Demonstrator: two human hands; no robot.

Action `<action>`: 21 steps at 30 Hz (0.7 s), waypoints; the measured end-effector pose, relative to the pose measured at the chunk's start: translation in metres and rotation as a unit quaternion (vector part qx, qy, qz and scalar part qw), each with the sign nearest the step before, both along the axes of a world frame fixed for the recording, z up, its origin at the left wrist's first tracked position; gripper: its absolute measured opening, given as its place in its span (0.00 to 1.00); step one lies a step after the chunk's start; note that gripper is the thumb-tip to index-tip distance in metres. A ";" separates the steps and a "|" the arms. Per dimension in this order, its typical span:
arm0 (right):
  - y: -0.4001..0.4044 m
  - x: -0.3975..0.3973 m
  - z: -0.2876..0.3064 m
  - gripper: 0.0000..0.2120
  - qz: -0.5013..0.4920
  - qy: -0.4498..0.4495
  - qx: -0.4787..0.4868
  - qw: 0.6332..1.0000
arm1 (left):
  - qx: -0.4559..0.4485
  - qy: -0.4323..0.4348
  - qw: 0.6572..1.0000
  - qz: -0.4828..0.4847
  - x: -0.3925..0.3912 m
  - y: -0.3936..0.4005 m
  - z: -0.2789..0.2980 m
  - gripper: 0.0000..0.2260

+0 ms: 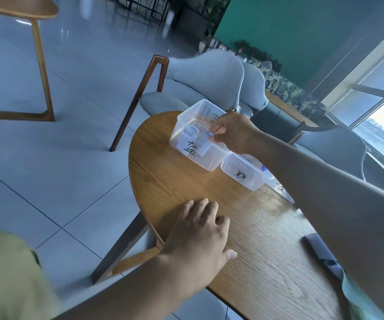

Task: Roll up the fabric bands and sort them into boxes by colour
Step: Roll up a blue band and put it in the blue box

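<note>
hands were well apart here. right hand (233, 132) was stretched out to the middle of the frame, over the far clear box (200, 144) with the handwritten label, fingers pinching a small blue rolled band (210, 134) right at the box's inner edge. another pale blue roll (192, 130) was already sitting inside that box, toward its left side. left hand (203, 236) was lower centre, lying flat on the wooden table (177, 181) with fingers loosely spread, holding nothing. a second clear box (244, 175), also labelled, sat just beside the first, to its lower right, partly hidden by the right forearm, with a bit of blue showing at its far edge. over at the lower right a grey flat strip of fabric (322, 252) lay on the table near the arm. grey chair (209, 79) stood behind the table, upper centre.
</note>
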State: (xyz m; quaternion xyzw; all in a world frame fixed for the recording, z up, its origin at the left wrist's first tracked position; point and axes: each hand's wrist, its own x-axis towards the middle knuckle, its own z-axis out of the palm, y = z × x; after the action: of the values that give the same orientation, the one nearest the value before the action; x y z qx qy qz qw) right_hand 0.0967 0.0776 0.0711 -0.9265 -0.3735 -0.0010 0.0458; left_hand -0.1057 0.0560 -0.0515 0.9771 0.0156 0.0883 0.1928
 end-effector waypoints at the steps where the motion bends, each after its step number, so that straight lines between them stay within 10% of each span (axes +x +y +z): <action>1: 0.003 0.001 0.000 0.12 -0.003 0.002 -0.008 1.000 | 0.001 0.001 1.000 -0.001 0.000 0.000 0.000 0.28; 21: 0.011 0.017 -0.009 0.10 0.013 0.118 -0.032 0.992 | 0.006 -0.005 1.000 -0.004 -0.002 -0.001 0.001 0.27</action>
State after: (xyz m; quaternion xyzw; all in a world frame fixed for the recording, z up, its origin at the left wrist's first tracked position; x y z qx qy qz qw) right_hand 0.1137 0.0884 0.0625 -0.9161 -0.3777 0.1205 0.0600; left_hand -0.1073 0.0555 -0.0501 0.9779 0.0105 0.0925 0.1874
